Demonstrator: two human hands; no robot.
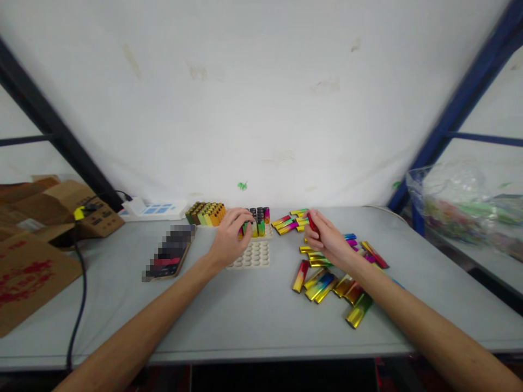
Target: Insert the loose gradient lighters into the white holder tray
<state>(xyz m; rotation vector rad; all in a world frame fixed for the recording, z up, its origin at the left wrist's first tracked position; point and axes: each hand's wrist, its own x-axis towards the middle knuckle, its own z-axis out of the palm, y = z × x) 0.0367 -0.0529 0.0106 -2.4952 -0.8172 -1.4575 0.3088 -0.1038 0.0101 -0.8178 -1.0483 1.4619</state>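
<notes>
While a red piece [312,222] is sitting in the narrow grip of the right hand [327,238], above the surface [229,321], the left hand [232,237] is curving over upright colourful pieces [260,226] behind the white tray [258,255]; whether its grip is holding one, I cannot tell. Shiny loose pieces [320,286] are lying at right, a phone [170,253] at left.

so left hand [232,239] is mid-frame, curled right by some shiny cases [260,224] standing upright, can't tell if it's gripping one. Pale holed tray [258,255] just below. Right hand [327,237], right of centre, is pinching a red piece [312,222] over loose metallic cases [321,287]. Phone [174,253] left of centre, cardboard box [36,272] far left, clear plastic bag [457,198] far right
</notes>
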